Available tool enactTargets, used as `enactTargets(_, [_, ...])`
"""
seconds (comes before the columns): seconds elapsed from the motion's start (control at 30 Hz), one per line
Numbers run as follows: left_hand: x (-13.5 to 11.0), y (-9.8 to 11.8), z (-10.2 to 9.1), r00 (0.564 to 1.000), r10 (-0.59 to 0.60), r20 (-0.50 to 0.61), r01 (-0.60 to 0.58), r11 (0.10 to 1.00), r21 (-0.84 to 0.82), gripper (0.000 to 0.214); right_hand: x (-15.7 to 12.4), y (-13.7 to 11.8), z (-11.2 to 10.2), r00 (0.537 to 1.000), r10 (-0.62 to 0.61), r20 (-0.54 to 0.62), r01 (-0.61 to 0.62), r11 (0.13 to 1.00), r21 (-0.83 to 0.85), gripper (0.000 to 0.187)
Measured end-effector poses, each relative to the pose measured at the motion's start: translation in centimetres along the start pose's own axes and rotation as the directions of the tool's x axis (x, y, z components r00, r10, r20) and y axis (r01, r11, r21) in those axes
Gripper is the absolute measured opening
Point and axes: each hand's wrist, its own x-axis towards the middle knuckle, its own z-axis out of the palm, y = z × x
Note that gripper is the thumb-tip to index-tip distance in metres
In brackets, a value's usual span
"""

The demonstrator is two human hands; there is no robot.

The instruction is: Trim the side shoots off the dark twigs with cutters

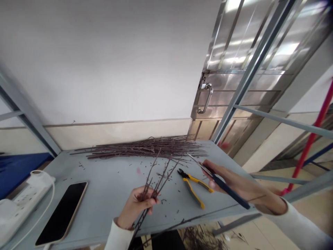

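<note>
Grey table (109, 189) — twig pile (145, 148) along the far edge.
Left hand (140, 203) closes around loose twigs (156, 191), probably keeping their tips free — right hand (231, 173) grips a blue-handled tool (229, 191), yellow pliers (189, 176) within reach.

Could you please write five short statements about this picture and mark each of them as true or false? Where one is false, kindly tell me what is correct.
1. The left hand holds several thin twigs. True.
2. The right hand holds the yellow-handled pliers. False: it holds a dark-blue-handled tool; the pliers lie on the table.
3. The phone lies between the white power strip and the left hand. True.
4. The large pile of twigs is at the near edge of the table. False: it lies along the far side.
5. The phone's screen is dark. True.
</note>
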Motion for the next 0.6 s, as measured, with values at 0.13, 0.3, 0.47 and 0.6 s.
enactTargets(0.13, [-0.1, 0.1, -0.1, 1.000, -0.010, 0.002, 0.010, 1.000, 0.013, 0.045, 0.3, -0.7, 0.2, 0.983, -0.020, 0.185, 0.015, 1.000, 0.026, 0.023])
enactTargets(0.3, [-0.1, 0.2, 0.0, 1.000, -0.022, -0.005, 0.022, 1.000, 0.021, 0.046, 0.5, -1.4, 0.6, 0.980, -0.007, 0.201, -0.004, 0.998, 0.056, 0.026])
enactTargets(0.47, [-0.3, 0.1, 0.0, 1.000, -0.026, -0.002, 0.026, 1.000, 0.017, 0.042, 0.8, -1.3, 0.8, 0.978, -0.007, 0.209, 0.002, 1.000, 0.024, 0.027])
enactTargets(0.6, [-0.5, 0.1, -0.1, 0.999, -0.022, 0.025, 0.022, 1.000, 0.004, 0.042, 1.0, -1.5, 0.8, 0.975, 0.000, 0.223, 0.003, 1.000, -0.013, 0.026])
